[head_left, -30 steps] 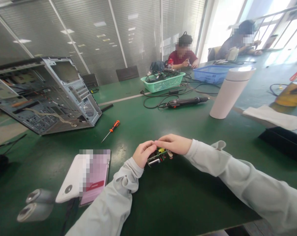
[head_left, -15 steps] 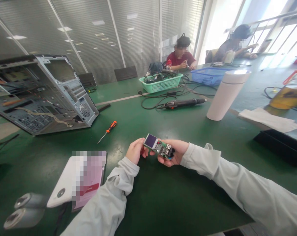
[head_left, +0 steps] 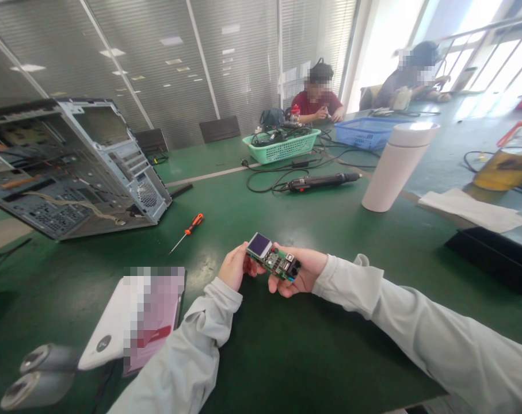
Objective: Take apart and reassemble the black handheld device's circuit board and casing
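Note:
A small green circuit board [head_left: 278, 261] with a dark square screen [head_left: 259, 244] is held above the table between both hands. My left hand [head_left: 235, 266] grips its screen end, fingers partly hidden beneath it. At the other end, by the black connectors, my right hand [head_left: 303, 275] holds the board from below and the side. An orange and black screwdriver [head_left: 194, 223] lies on the green table beyond my left hand. Farther back rests a black electric screwdriver [head_left: 321, 182] with a cable.
An open computer case [head_left: 148, 192] stands at the left. Near my left sleeve are a white device [head_left: 103, 322] and two rolls [head_left: 38, 391]. A pale bottle [head_left: 394, 167], green basket [head_left: 282, 150], blue basket [head_left: 364, 138] and black box [head_left: 494, 259] are around. Two people sit at the back.
Both hands have shifted slightly left with the circuit board. The board's connector end shows a little more clearly beside my right hand.

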Tool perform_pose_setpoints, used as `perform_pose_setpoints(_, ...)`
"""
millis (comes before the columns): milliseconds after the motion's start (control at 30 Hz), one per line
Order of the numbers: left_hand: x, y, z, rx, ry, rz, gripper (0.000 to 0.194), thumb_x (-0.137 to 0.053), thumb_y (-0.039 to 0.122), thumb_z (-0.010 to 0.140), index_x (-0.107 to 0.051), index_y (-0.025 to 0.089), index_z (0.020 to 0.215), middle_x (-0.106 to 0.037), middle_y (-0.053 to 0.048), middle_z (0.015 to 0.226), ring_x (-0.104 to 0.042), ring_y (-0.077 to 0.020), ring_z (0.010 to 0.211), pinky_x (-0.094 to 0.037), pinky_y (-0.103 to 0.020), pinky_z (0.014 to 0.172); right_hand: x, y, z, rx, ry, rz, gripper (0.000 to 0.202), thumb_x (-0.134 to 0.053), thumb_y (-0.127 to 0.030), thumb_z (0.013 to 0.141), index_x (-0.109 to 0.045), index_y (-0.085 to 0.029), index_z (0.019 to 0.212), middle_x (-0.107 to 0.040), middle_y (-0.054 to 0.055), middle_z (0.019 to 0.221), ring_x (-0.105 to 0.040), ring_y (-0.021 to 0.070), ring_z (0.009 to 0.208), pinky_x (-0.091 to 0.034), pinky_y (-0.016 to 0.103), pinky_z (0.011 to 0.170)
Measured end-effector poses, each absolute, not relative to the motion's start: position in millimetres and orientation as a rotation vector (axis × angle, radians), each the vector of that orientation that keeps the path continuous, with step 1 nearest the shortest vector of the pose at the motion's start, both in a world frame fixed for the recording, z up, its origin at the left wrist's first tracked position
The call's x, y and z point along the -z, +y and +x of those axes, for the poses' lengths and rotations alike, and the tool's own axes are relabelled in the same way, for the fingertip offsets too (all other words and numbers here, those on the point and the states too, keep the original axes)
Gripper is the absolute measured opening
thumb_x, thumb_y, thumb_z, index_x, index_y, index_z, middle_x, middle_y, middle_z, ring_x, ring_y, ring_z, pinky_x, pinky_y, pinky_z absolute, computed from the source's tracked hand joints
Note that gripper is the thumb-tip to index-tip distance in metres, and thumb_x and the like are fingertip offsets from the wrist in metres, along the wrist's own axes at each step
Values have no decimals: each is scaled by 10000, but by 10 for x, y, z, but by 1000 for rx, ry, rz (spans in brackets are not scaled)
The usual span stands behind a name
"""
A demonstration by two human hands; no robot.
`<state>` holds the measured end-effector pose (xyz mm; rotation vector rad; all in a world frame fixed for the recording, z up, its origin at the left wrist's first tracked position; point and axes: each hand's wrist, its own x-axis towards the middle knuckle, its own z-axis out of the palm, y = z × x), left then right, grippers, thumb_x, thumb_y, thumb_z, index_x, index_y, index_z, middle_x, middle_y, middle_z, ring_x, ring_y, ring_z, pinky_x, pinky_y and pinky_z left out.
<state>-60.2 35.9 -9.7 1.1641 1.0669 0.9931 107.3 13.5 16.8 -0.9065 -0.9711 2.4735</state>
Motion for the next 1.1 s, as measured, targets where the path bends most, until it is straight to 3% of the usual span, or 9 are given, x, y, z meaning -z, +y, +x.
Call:
perform_pose_setpoints(233,100,374,-620,-949,1045,1174,513,-517,648,643,-538,137,673,-544,9,468,-468,-88,392,-340,-215,419,-168,160,1049,-2433,-870,-922,608,26,-410,971,-471,-81,1093,-553,56,611,-550,109,476,-447,170,487)
perform_pose_setpoints(367,87,376,-620,-945,1008,1163,558,-524,682,603,-547,138,727,-531,26,443,-468,-90,376,-349,-216,416,-159,169,1026,-2194,-872,-911,531,-50,-429,982,-458,-96,1048,-580,72,741,-574,115,539,-452,183,489)
perform_pose_setpoints(467,95,387,-619,-936,1028,1153,564,-516,686,603,-550,134,715,-539,17,445,-481,-94,380,-351,-217,420,-91,173,1009,-1923,-1065,-908,342,-309,-429,954,-417,-116,1037,-581,85,862,-592,126,595,-461,194,512)
perform_pose_setpoints(600,98,393,-609,-927,1055,1141,521,-485,654,650,-540,137,624,-528,5,421,-482,-98,374,-357,-225,416,-8,118,1007,-1373,-1466,-854,453,-606,-456,763,-397,-139,1011,-562,68,891,-587,158,703,-494,273,620)
perform_pose_setpoints(733,126,410,-612,-956,1054,1137,480,-508,629,648,-530,150,623,-533,7,412,-483,-100,369,-375,-225,414,-72,13,1032,-523,-1817,-883,322,-621,-322,762,-468,-157,991,-538,64,1011,-537,174,927,-462,327,817)
perform_pose_setpoints(833,184,447,-627,-972,1033,1145,421,-506,570,687,-547,151,698,-552,11,429,-499,-110,375,-380,-227,407,-153,-28,1054,-127,-1932,-778,237,-588,-257,805,-480,-161,994,-495,79,1131,-477,191,1061,-428,353,901)
perform_pose_setpoints(967,220,467,-638,-957,999,1196,333,-496,466,727,-565,140,725,-569,5,453,-512,-106,385,-379,-215,407,-206,-31,1078,162,-1948,-719,184,-546,-198,841,-480,-163,1009,-486,88,1154,-432,215,1132,-391,404,954)
perform_pose_setpoints(1100,136,398,-618,-963,1007,1196,292,-569,440,663,-517,152,655,-550,26,443,-493,-88,376,-382,-206,407,-257,-66,1082,181,-1884,-720,243,-565,-220,826,-439,-173,1028,-507,89,1146,-483,209,1088,-404,423,945)
